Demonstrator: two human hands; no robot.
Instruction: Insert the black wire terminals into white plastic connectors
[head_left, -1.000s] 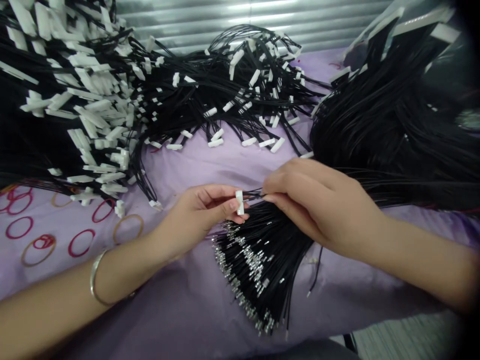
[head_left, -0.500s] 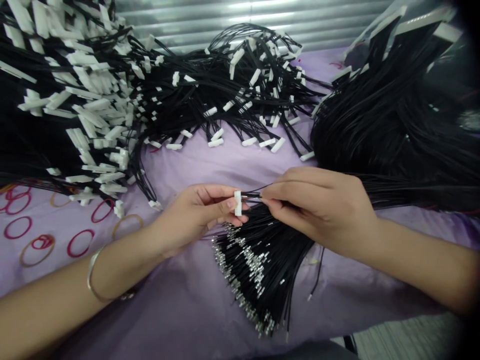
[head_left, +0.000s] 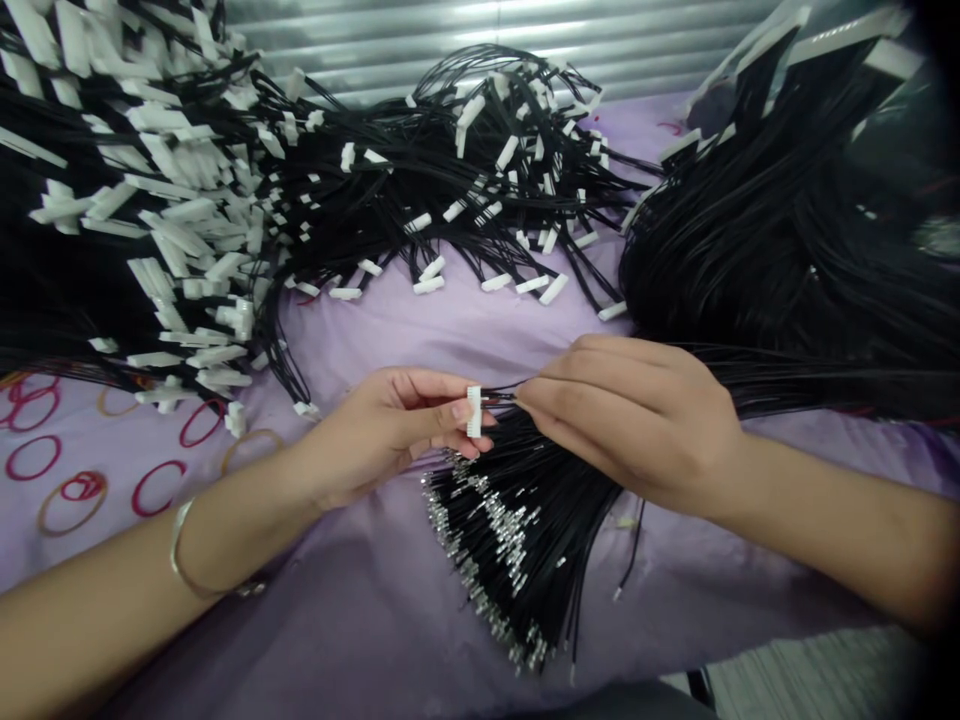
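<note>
Left hand: your left hand pinches the white connector between thumb and fingertips, holding it upright above the purple cloth.
Right hand: your right hand is closed narrowly on 1 black wire, whose tip meets the connector's right face.
Connector position: between your 2 hands, just above the loose wire bundle.
Bundle: it fans out on the cloth under your right hand, metal terminals pointing toward you.
Left side: a pile of finished harnesses, with rubber bands lying in front of it.
Wrist: a bracelet sits on your left forearm.
</note>
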